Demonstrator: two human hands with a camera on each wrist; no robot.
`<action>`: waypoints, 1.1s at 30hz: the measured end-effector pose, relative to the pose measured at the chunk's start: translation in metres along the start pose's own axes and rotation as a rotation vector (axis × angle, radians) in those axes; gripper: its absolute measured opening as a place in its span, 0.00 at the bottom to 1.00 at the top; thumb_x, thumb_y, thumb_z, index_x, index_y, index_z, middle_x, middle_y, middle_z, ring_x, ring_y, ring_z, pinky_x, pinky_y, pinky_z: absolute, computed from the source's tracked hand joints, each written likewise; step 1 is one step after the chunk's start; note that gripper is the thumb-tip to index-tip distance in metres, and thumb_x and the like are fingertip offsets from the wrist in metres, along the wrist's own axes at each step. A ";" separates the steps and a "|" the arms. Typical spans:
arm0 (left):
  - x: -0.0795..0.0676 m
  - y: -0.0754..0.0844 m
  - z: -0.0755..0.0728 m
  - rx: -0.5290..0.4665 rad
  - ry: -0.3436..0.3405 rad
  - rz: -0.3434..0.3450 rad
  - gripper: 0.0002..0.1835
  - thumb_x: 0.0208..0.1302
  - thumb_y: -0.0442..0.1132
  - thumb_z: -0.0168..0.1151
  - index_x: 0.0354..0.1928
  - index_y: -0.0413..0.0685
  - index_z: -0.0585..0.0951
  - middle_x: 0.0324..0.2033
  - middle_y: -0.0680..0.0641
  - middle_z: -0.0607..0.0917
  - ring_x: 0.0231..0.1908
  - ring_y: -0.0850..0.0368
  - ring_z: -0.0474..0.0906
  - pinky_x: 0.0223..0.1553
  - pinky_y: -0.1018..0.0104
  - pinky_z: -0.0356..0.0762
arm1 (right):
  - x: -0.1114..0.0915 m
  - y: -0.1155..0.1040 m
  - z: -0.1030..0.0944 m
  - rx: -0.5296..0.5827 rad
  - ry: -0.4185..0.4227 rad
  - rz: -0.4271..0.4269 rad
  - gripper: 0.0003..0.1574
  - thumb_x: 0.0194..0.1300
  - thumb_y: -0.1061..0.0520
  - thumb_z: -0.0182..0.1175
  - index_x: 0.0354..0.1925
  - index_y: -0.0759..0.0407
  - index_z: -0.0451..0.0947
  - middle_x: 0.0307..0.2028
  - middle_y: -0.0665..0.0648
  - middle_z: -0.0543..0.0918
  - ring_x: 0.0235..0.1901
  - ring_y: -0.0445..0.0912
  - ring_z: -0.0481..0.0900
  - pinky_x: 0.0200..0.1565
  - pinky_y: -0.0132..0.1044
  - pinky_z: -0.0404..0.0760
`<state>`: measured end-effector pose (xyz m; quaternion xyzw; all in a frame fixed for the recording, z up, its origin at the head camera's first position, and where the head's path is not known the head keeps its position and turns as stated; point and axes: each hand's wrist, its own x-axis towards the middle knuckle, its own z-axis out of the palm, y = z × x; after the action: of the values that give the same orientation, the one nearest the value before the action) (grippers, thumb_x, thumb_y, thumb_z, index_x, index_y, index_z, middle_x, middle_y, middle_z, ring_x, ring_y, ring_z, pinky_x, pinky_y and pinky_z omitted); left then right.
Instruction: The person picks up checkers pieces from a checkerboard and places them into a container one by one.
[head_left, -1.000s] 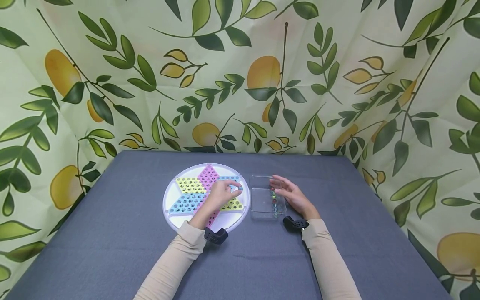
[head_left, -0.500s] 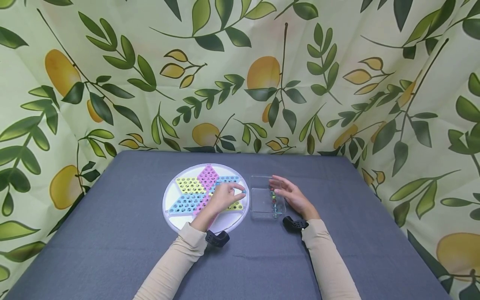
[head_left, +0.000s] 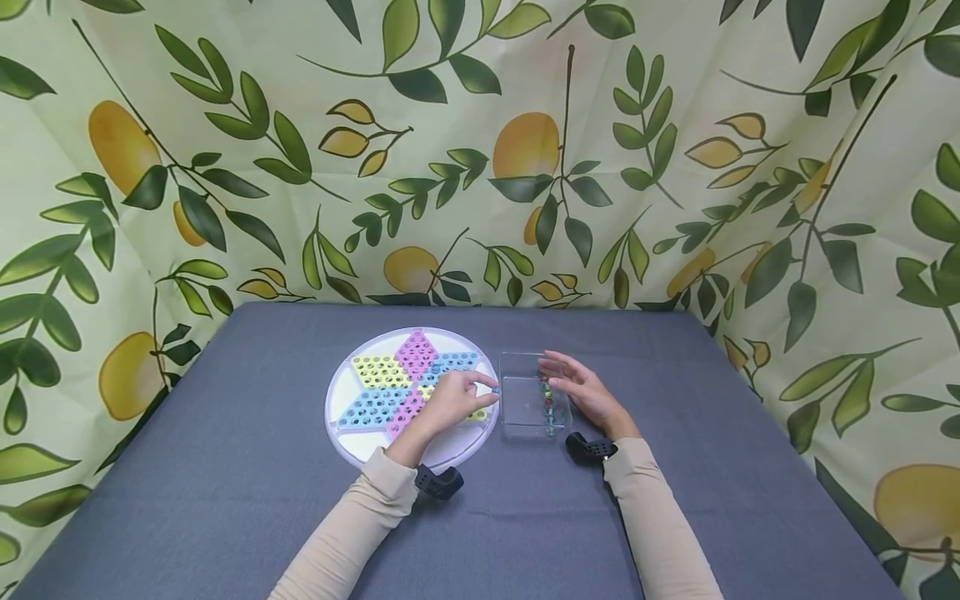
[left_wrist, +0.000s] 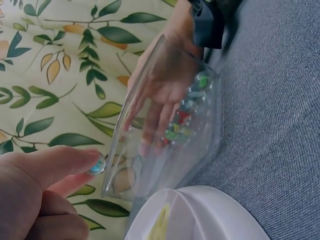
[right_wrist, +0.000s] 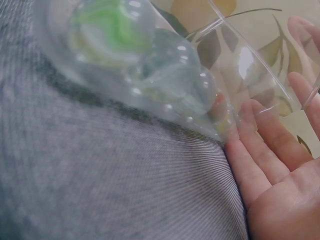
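Observation:
Thumb and index finger of my left hand (head_left: 453, 400) pinch a small glass marble with blue in it (left_wrist: 98, 164). This hand is over the right part of a round white Chinese checkers board (head_left: 345, 375), near the left rim of a clear plastic box (head_left: 521, 408). Several marbles (left_wrist: 185, 117) with green, red and blue swirls lie in a row along the box's right side. My right hand (head_left: 588, 396) is at that side, its fingers fairly straight. In the right wrist view, the fingertips (right_wrist: 247, 112) are right at the clear wall.
A grey cloth (head_left: 225, 450) covers the table under the board and box. Leaf-and-fruit patterned fabric (head_left: 480, 150) hangs behind and along the sides. Each wrist bears a black camera strap (head_left: 440, 482).
My left hand has moved a little right and toward me with the marble, from over the board to the box's left rim. The right hand stays where it was.

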<state>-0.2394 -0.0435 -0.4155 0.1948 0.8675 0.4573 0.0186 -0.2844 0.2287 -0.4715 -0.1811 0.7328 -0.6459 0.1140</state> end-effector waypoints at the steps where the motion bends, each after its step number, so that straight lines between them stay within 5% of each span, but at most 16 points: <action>1: 0.000 0.000 0.000 0.002 -0.006 0.004 0.13 0.58 0.39 0.66 0.44 0.40 0.85 0.07 0.59 0.59 0.11 0.68 0.51 0.15 0.76 0.49 | 0.000 0.000 0.000 -0.009 0.006 0.008 0.39 0.69 0.58 0.55 0.73 0.61 0.53 0.70 0.70 0.61 0.71 0.64 0.58 0.62 0.24 0.68; 8: -0.001 0.001 0.002 -0.008 -0.028 0.013 0.13 0.58 0.38 0.66 0.44 0.39 0.85 0.07 0.60 0.59 0.11 0.69 0.51 0.15 0.76 0.49 | 0.001 -0.001 0.001 -0.022 0.023 0.040 0.37 0.70 0.60 0.53 0.73 0.60 0.53 0.71 0.69 0.61 0.72 0.63 0.58 0.73 0.56 0.53; 33: -0.001 0.003 0.009 0.001 -0.071 0.026 0.12 0.59 0.40 0.66 0.44 0.42 0.86 0.08 0.59 0.59 0.11 0.69 0.50 0.14 0.76 0.49 | 0.000 -0.003 0.002 -0.011 0.019 0.035 0.38 0.69 0.60 0.53 0.73 0.61 0.52 0.71 0.71 0.60 0.72 0.65 0.57 0.73 0.61 0.50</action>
<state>-0.2355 -0.0356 -0.4187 0.2222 0.8640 0.4498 0.0435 -0.2831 0.2268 -0.4687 -0.1626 0.7406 -0.6413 0.1175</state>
